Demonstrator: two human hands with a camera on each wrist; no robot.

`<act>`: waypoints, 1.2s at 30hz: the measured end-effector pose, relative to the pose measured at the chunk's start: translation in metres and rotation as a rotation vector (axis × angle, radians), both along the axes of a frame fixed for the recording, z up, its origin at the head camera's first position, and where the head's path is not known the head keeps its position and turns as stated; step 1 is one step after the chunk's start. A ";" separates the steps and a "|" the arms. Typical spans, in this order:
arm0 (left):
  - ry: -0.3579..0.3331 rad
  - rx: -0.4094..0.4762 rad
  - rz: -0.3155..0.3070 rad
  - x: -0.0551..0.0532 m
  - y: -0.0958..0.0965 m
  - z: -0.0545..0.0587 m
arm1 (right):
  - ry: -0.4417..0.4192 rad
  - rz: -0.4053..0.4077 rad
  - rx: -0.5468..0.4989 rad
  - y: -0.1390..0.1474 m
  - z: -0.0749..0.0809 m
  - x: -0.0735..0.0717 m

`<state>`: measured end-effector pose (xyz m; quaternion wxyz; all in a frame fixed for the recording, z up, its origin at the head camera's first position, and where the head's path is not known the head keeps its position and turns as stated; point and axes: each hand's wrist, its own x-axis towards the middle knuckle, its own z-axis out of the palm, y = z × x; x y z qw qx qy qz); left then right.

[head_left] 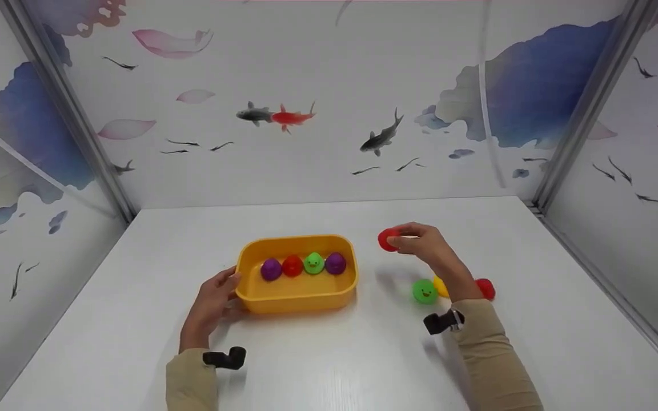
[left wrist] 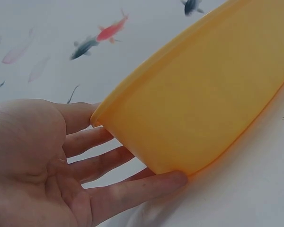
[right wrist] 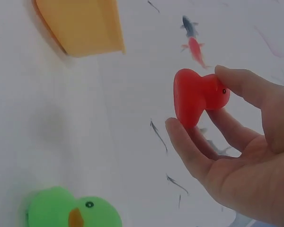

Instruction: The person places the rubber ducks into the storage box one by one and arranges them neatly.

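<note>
Your right hand (head_left: 426, 245) pinches a red duck (head_left: 387, 240) between thumb and fingertips, lifted above the bench (head_left: 329, 365) right of centre, toward the far edge. Your left hand (head_left: 212, 302) lies open, fingers straight against the left end wall of the yellow tub (head_left: 297, 294) (no curl round the rim). In the tub: purple, red, green, purple ducks in a row. On the bench beside your right wrist: a green duck (head_left: 424, 291), a yellow one, a red one.
</note>
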<state>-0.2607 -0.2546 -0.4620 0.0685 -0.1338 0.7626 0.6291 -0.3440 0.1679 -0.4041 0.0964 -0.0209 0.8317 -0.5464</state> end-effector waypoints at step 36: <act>0.004 0.019 0.018 -0.003 -0.001 -0.002 | 0.042 0.152 0.071 -0.127 0.024 0.013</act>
